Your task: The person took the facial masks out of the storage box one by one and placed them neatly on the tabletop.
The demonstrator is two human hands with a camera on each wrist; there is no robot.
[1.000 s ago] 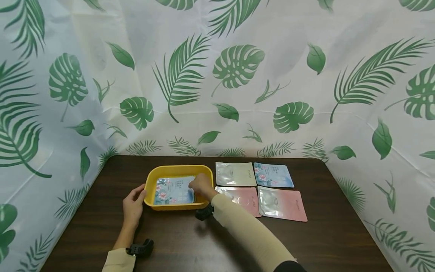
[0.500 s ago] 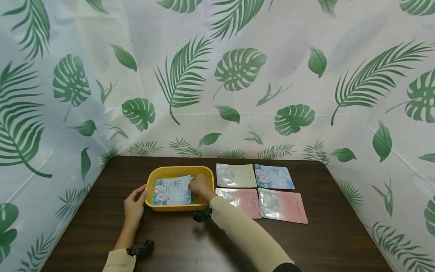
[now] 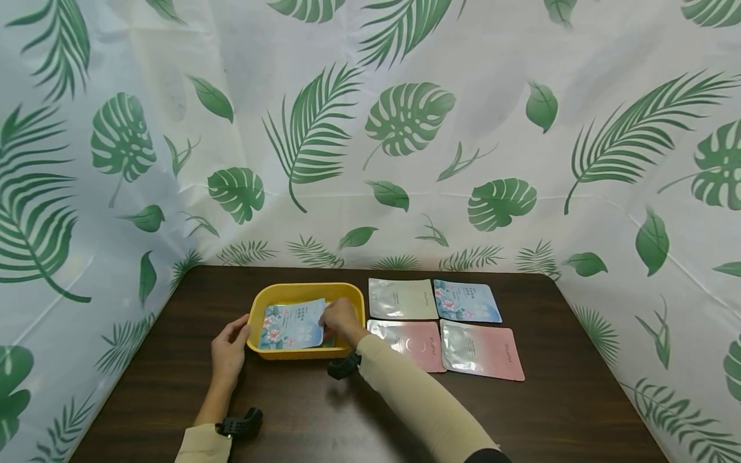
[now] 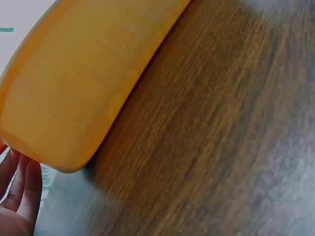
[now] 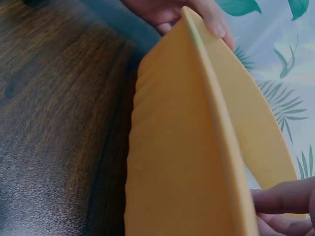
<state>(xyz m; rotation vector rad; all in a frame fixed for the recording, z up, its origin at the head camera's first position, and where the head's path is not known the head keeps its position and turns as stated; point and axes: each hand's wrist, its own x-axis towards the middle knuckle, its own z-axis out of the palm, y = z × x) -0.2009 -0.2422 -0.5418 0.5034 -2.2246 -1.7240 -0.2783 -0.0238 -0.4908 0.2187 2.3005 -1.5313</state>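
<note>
A yellow plastic tray (image 3: 307, 354) sits on the dark table, left of centre. My left hand (image 3: 228, 350) grips its left rim, thumb over the edge and fingers against the outer wall. In the right wrist view the thumb of that left hand (image 5: 211, 19) laps over the rim. Inside the tray, a blue floral face mask packet (image 3: 292, 325) lies slightly tilted over other packets, mostly hidden. My right hand (image 3: 343, 319) reaches over the tray's right side and pinches this packet by its right edge. The right wrist view shows only fingers (image 5: 285, 196) behind the tray wall.
Right of the tray, several flat packets lie in two rows: a pale green one (image 3: 402, 299), a blue floral one (image 3: 467, 301), and two pink ones, at the near left (image 3: 413, 344) and near right (image 3: 480, 349). A leaf-patterned sheet stands behind the table (image 3: 550, 411).
The blue packet in my right hand has shifted slightly left within the tray, uncovering part of a packet beneath it. My left hand stays on the rim.
</note>
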